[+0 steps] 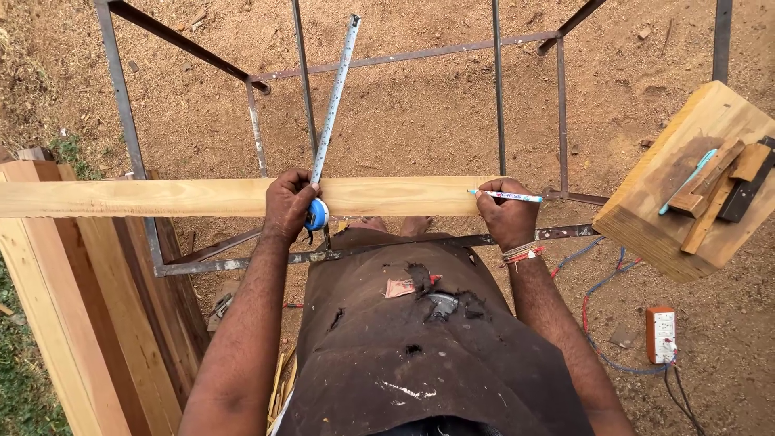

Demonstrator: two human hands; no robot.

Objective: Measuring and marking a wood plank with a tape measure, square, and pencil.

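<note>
A long pale wooden plank (161, 197) lies across a rusty metal frame (266, 79) in front of me. My left hand (288, 202) rests on the plank and grips a blue tape measure case (317, 215). Its metal blade (335, 93) sticks out away from me over the frame. My right hand (506, 211) sits at the plank's right end and holds a white pen (508, 195), with its tip pointing left at the wood. My dark torn apron (420, 347) fills the lower middle.
Stacked wooden boards (73, 323) stand at the left. A thick wood block (674, 202) at the right carries small wood pieces, a teal pencil (686, 182) and a dark tool. An orange power strip (661, 333) with blue and red cables lies on the sawdust ground.
</note>
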